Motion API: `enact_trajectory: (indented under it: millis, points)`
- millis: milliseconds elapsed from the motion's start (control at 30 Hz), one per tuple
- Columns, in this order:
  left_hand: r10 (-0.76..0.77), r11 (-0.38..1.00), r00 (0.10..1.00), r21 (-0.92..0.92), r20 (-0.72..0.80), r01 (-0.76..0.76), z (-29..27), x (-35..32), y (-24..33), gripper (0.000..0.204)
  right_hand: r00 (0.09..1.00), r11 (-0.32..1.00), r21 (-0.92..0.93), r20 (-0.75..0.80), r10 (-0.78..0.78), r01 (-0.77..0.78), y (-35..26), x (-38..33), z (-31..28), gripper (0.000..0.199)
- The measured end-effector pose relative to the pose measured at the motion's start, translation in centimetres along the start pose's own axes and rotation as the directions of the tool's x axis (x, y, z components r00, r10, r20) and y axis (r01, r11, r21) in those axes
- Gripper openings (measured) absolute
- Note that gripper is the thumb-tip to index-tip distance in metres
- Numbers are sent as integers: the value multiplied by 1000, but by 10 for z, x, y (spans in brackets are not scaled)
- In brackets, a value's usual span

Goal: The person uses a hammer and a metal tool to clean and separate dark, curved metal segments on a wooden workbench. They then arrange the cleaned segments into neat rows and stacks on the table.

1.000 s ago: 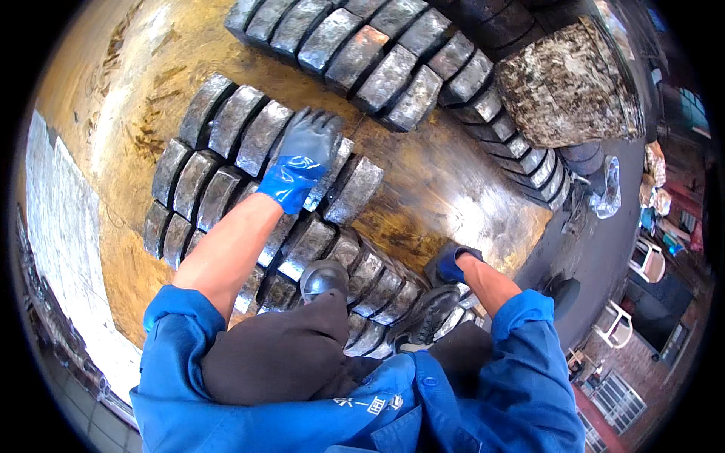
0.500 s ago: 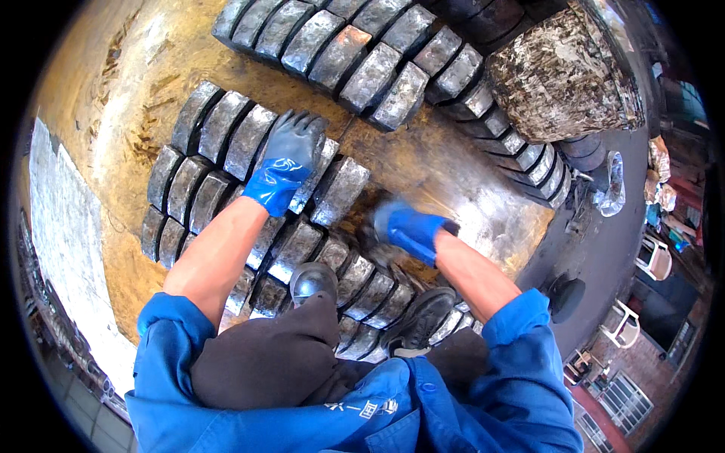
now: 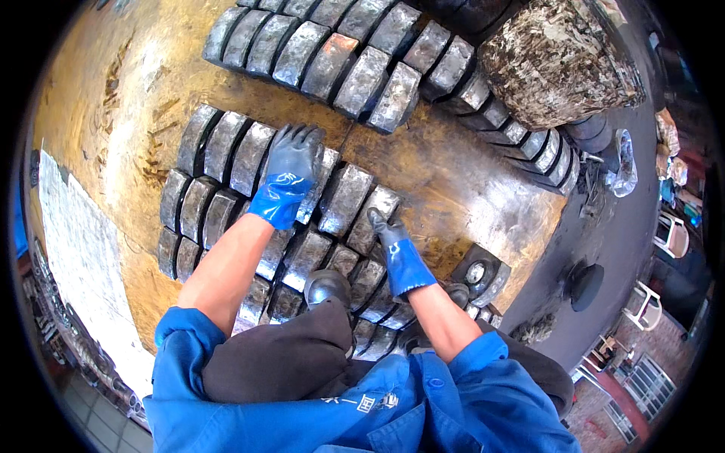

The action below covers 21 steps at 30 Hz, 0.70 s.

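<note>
Thick, dark, curved blocks with a metallic sheen stand side by side in rows on the worn yellow-brown surface. My left hand (image 3: 293, 167), in a blue and grey glove, lies flat across the top of the near rows, fingers stretched and slightly apart. Beneath it a curved block (image 3: 320, 181) shows partly. My right hand (image 3: 391, 238), in a matching glove, is at the right end of the row. Its thumb side presses on the end curved block (image 3: 373, 211), and its other fingers are mostly hidden. Left of that block stands another curved block (image 3: 346, 199).
Another group of curved blocks (image 3: 302, 53) stands farther off. A mottled brown bulky object (image 3: 563, 64) sits at the far right. One block with a round bright spot (image 3: 475, 272) lies near the right edge. My shoe (image 3: 328, 288) is among the near rows. A pale sheet (image 3: 79, 249) lies left.
My right hand has come left and forward from a blur to the row's end, where another curved block now stands. My left hand stays on the blocks; the view has shifted slightly.
</note>
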<state>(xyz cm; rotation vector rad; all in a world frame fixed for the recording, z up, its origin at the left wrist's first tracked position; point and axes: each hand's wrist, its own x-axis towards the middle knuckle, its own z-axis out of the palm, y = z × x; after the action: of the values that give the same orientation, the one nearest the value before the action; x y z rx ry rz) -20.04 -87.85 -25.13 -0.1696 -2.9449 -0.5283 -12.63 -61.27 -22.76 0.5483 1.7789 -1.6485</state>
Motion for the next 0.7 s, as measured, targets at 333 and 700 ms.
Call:
enact_trajectory:
  millis: [333,700]
  points:
    - [-2,999,1000,-48,1,2,-3,-1,2,33,973,810,541,136,184,-228,44,16,-35,28]
    - [52,999,998,-16,32,-52,3,-5,-3,33,923,989,-29,356,149,-148,-1,29,-34,48]
